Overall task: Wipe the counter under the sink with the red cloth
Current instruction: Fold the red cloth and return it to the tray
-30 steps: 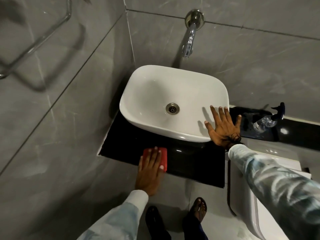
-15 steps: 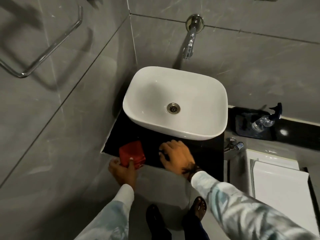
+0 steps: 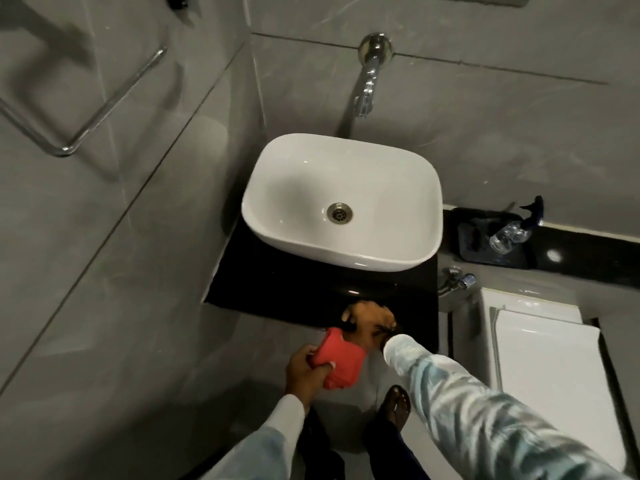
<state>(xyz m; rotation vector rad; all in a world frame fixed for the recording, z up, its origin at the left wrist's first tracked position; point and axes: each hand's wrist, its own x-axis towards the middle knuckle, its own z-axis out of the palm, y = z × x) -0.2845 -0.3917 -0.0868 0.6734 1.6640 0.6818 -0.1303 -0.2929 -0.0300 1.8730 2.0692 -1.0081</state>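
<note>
A white basin (image 3: 343, 199) sits on a glossy black counter (image 3: 277, 292) in the corner of grey tiled walls. My left hand (image 3: 306, 372) is shut on the folded red cloth (image 3: 337, 363), holding it in the air just off the counter's front edge. My right hand (image 3: 369, 323) lies at that front edge, right beside the cloth, its fingers curled downward over the edge; whether it touches the cloth I cannot tell.
A chrome spout (image 3: 367, 84) juts from the wall over the basin. A clear spray bottle (image 3: 512, 230) lies on a dark tray (image 3: 478, 233) to the right. A white toilet cistern (image 3: 540, 348) stands lower right, a towel rail (image 3: 86, 112) on the left wall. My feet are below.
My left hand lifted the red cloth off the counter and drew it back past the front edge. My right hand left the basin's rim and came down to the counter's front edge.
</note>
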